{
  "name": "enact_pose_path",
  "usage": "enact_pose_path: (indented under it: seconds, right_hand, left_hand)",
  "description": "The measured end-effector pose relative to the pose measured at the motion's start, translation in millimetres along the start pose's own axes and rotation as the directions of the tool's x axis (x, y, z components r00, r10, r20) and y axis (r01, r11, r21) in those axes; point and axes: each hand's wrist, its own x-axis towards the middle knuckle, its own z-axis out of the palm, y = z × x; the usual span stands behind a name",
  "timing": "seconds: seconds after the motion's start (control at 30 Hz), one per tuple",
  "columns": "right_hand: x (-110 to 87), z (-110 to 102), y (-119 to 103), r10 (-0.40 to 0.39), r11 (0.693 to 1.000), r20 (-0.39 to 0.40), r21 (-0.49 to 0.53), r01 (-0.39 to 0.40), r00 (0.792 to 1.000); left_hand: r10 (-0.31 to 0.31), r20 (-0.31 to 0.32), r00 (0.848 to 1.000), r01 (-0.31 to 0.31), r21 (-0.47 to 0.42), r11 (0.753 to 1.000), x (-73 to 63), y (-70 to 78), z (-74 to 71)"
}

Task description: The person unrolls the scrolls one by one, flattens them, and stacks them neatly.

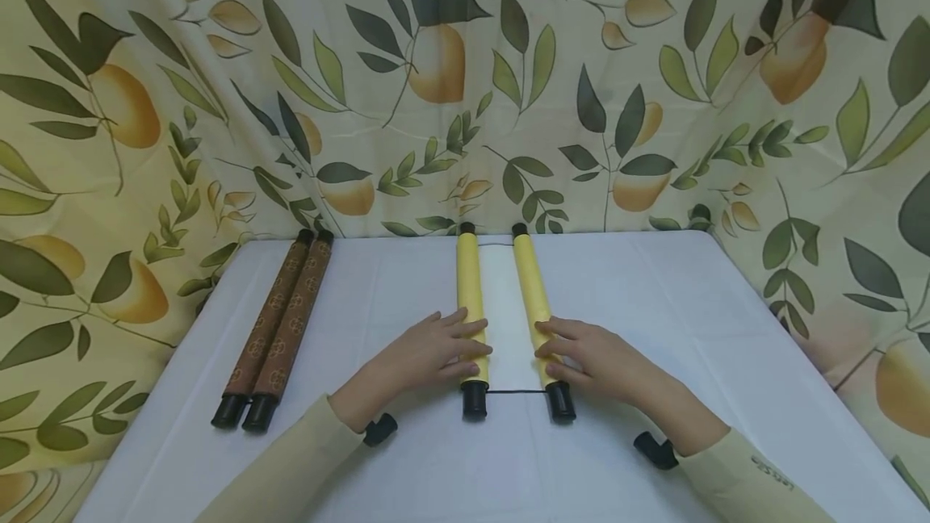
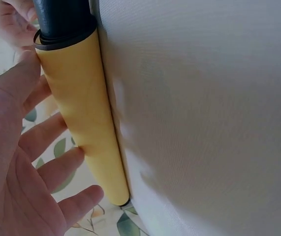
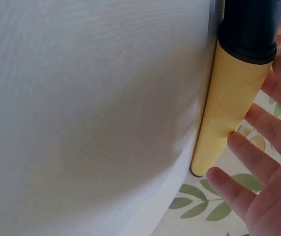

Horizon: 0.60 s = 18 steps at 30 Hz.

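A yellow scroll with black end knobs lies partly unrolled on the table. Its left roll (image 1: 469, 274) and right roll (image 1: 529, 277) stand a little apart, with a white strip (image 1: 503, 297) between them and a thin black rod (image 1: 516, 391) at the near edge. My left hand (image 1: 432, 352) rests its spread, relaxed fingers on the near part of the left roll. On the right roll lie the fingers of my right hand (image 1: 606, 360), loosely spread too. Both wrist views show fingertips touching the yellow rolls (image 2: 78, 103) (image 3: 234, 93) without curling round them.
A brown patterned scroll (image 1: 296, 315), its two rolls side by side, lies at the left of the white-covered table (image 1: 654, 297). A curtain (image 1: 508, 135) printed with fruit and leaves hangs behind the table's far edge and along its sides.
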Motion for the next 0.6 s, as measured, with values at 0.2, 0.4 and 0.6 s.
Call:
enact_pose_path:
  seconds: [0.2,0.4,0.6]
  right_hand:
    - [-2.6,1.2,0.8,-0.001,1.000,-0.005,-0.003,0.001,1.000]
    - [-3.3,-0.1,0.1,0.008,1.000,-0.001,-0.008,-0.008,1.000]
    - [-2.7,-1.3,0.2,0.004,1.000,0.008,-0.004,-0.004,1.000]
  left_hand:
    - [0.016,-0.034,0.999,-0.016,0.020,1.000,-2.1,-2.0,3.4]
    - [0.008,-0.043,0.999,-0.007,0.029,1.000,-2.6,-1.8,2.1]
    - [0.010,-0.054,0.998,-0.010,0.000,1.000,-4.6,-2.1,1.2]
